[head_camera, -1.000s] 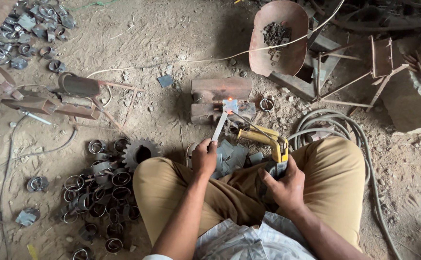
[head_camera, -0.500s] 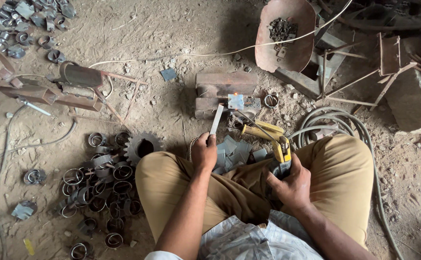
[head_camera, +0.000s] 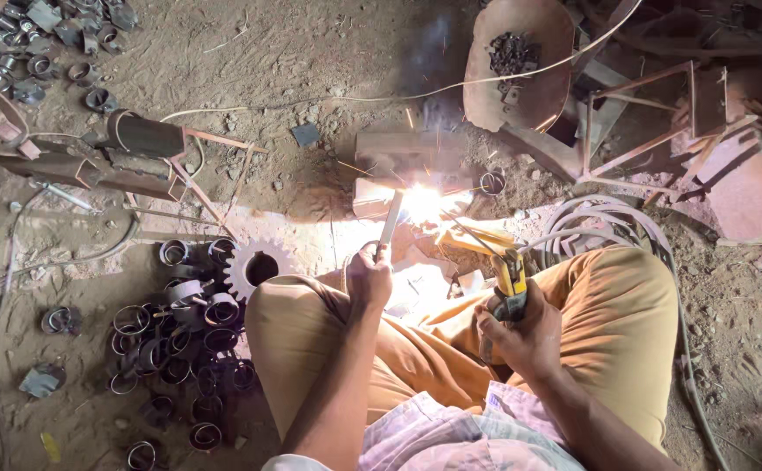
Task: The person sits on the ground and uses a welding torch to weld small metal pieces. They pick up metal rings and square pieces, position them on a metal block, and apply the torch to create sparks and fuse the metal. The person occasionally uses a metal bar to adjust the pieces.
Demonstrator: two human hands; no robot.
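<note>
Head view shows us sitting cross-legged on the dirt floor, welding. Our left hand [head_camera: 370, 277] is closed around a flat metal strip [head_camera: 390, 220] and holds it upright, its top end just beside the bright arc [head_camera: 423, 205]. Our right hand [head_camera: 520, 336] is wrapped around the yellow electrode holder [head_camera: 510, 281], and its thin rod [head_camera: 472, 235] points up and left into the same glow. So the arc lies ahead of both hands, between them and the rusty block [head_camera: 403, 166]. Left of our knee we see a gear [head_camera: 255, 266] and a pile of metal rings [head_camera: 176, 336]. A coiled hose [head_camera: 603, 222] lies near our right knee.
</note>
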